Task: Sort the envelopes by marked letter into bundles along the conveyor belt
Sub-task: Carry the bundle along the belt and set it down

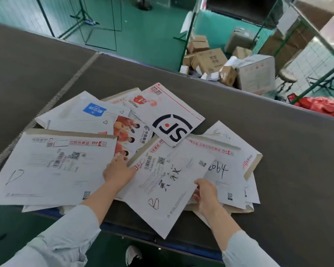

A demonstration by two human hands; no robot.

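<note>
Head view. Conveyor belt (pixel 258 116): dark, carrying one loose overlapping heap of envelopes. Envelope marked B (pixel 168 182): top of the heap, its near corner overhanging the belt's front edge. Envelope marked D (pixel 52 166): just to its left, flat. Right hand (pixel 206 193): pinches the B envelope's right edge, thumb on top. Left hand (pixel 118 170): fingers stretched at the B envelope's left edge; actual grip cannot be told. Risk: held by one edge, the B envelope may sag and slip floorward, or drag the numbered envelope (pixel 226 176) beneath along into the wrong bundle.
</note>
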